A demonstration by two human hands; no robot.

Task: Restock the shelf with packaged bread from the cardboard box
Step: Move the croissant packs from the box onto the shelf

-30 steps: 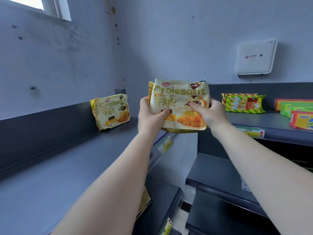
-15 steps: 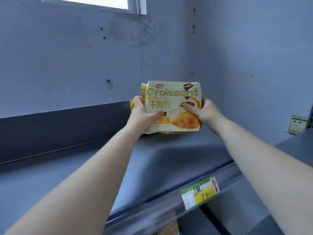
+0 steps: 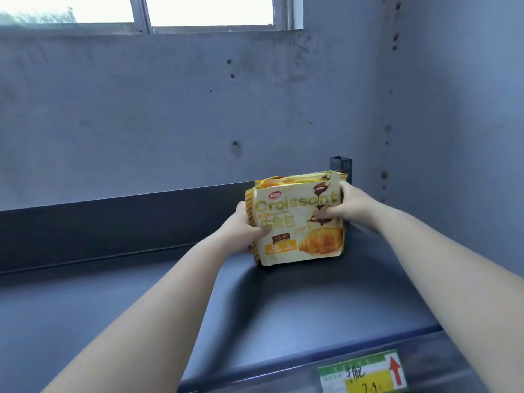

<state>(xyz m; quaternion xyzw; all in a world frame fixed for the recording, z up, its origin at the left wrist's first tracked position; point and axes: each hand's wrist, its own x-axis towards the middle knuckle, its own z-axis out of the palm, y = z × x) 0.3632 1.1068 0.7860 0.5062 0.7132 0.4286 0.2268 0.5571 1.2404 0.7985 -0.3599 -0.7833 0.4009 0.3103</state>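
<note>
A yellow croissant package (image 3: 295, 236) stands upright at the back right of the dark grey shelf (image 3: 141, 302), its bottom edge touching the shelf top. Directly behind it another yellow croissant package (image 3: 272, 181) shows only its top edge. My left hand (image 3: 243, 231) grips the front package's left side, thumb on its face. My right hand (image 3: 348, 208) holds its upper right side, fingers pressing the front. The cardboard box is out of view.
A low dark back panel (image 3: 113, 219) runs along the shelf under a grey concrete wall with a window (image 3: 198, 9). A shelf post (image 3: 340, 167) rises behind the packages. A green and yellow price tag (image 3: 363, 373) sits on the shelf's front rail.
Both hands have carried the croissant package from the air over to the back right of the shelf and set it down in front of the other package. My view turned left.
</note>
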